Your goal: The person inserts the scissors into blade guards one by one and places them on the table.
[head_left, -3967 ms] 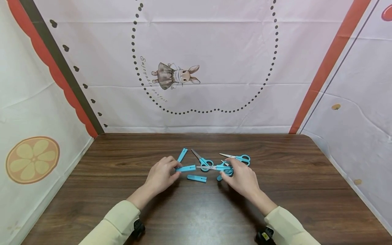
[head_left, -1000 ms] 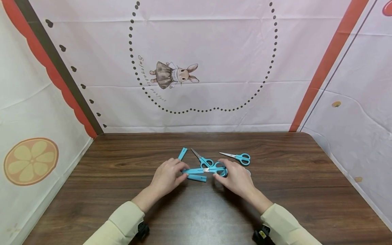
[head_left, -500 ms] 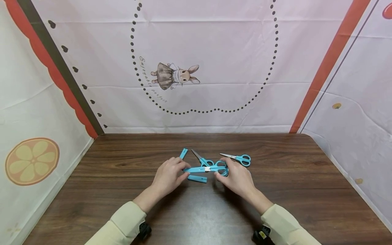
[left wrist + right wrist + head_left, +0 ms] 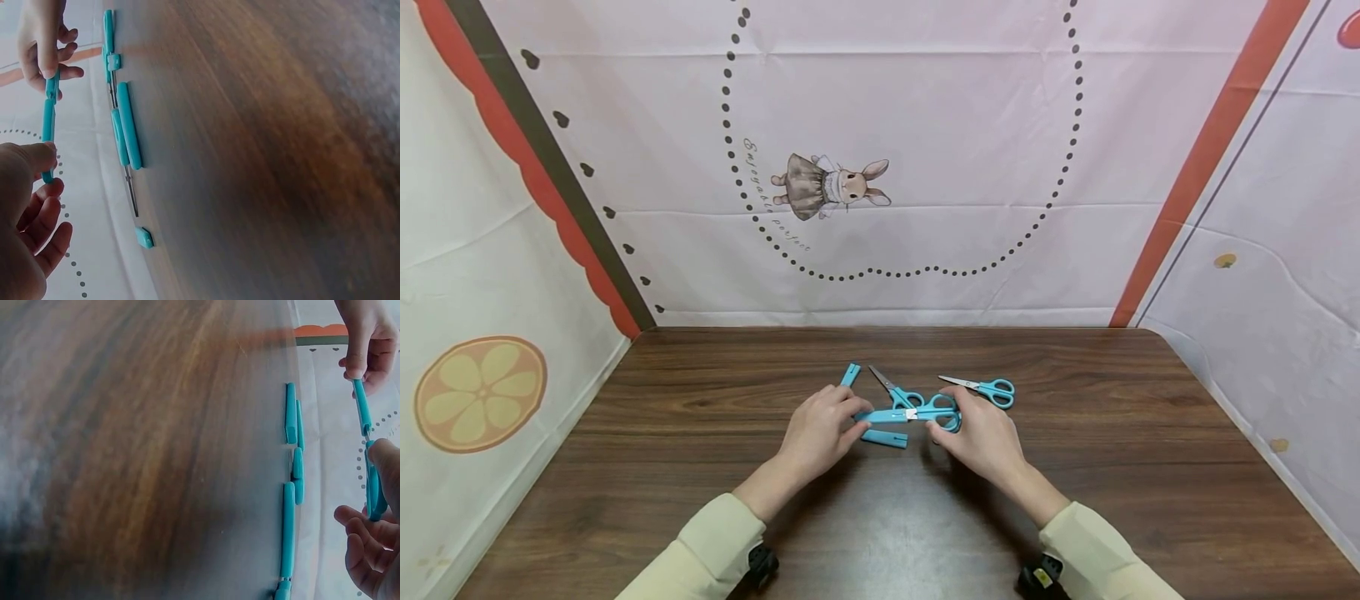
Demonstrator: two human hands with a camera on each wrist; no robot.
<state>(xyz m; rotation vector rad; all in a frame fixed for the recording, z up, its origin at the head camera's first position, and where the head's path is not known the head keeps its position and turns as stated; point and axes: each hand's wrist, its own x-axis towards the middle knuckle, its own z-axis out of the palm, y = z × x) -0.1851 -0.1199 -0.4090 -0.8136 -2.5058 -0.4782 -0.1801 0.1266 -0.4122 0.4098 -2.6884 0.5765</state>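
Observation:
In the head view my left hand (image 4: 820, 429) pinches a light-blue blade cover (image 4: 883, 417) between thumb and fingers. My right hand (image 4: 985, 433) grips the blue finger loops of a pair of scissors (image 4: 928, 412). The blades sit inside the cover, with a short strip of metal showing by the pivot. Both wrist views show the cover and scissors held in line, above the table. Behind them lie bare scissors (image 4: 880, 377), and other bare scissors (image 4: 997, 392) lie to the right.
Loose blue covers lie on the brown table (image 4: 700, 383): one cover (image 4: 850, 374) behind my left hand, another cover (image 4: 886, 438) in front. The right wrist view shows a further cover (image 4: 287, 531). A printed cloth (image 4: 925, 150) rises behind the table.
Four seconds ago the held scissors' blades were bare and apart from the cover; now they are inside it. My left hand has moved right, and slightly further right in the last second.

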